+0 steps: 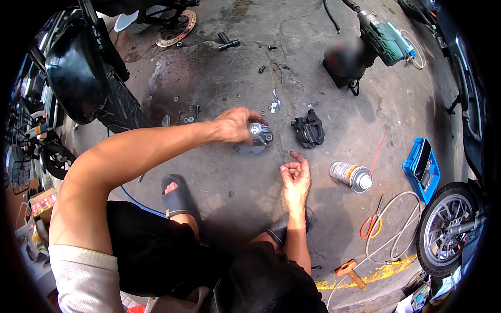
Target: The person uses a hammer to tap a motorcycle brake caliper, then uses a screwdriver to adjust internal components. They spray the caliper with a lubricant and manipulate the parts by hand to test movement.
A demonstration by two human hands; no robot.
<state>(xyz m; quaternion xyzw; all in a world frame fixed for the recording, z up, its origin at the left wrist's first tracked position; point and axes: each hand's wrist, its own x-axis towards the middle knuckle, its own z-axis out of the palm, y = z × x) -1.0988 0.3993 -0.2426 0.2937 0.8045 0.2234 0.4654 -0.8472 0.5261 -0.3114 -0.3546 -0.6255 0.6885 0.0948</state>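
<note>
My left hand is closed round the far side of a grey metal brake caliper, held low over the concrete; its fingertips are partly hidden behind the part. A flat grey piece shows just under it. To the right lies a second, black caliper on the ground. Nearer to me, my right hand is raised palm up, fingers loosely bent and apart, with nothing visible in it. A spray can lies on its side to the right of that hand, a thin red straw beyond it.
Bolts and washers are scattered beyond my left arm, near a motorcycle tyre. At right are a blue tray, orange-handled scissors, a mallet, a hose and a wheel. A green power tool lies far right.
</note>
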